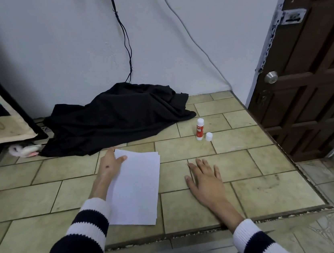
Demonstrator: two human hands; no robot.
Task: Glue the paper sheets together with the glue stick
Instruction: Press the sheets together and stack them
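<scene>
Sleeves (86,230) striped in dark navy and white come in from the bottom edge, one on each forearm, above a raised step of beige floor tiles (271,193). Right hand (205,179) lies flat and open on the tiles, palm down, fingers spread, holding nothing and well apart from the paper. Left hand (109,165) grips the white paper sheets (136,186) at their far left corner, thumb on top and the other fingers hidden beneath; the sheets lie as a slightly fanned stack, with more than one edge showing at the far right corner, and whether the near end rests on the tiles or hangs just over them cannot be told. Farther off and to the right, the glue stick (199,129) stands upright on the tiles, red and white, and its white cap (209,136) sits just beside its base. Beyond the sheets a heap of black cloth (118,115) lies against the pale wall (58,51), with a dark cable (124,37) running down to it. A brown wooden door (311,79) stands at far right.
</scene>
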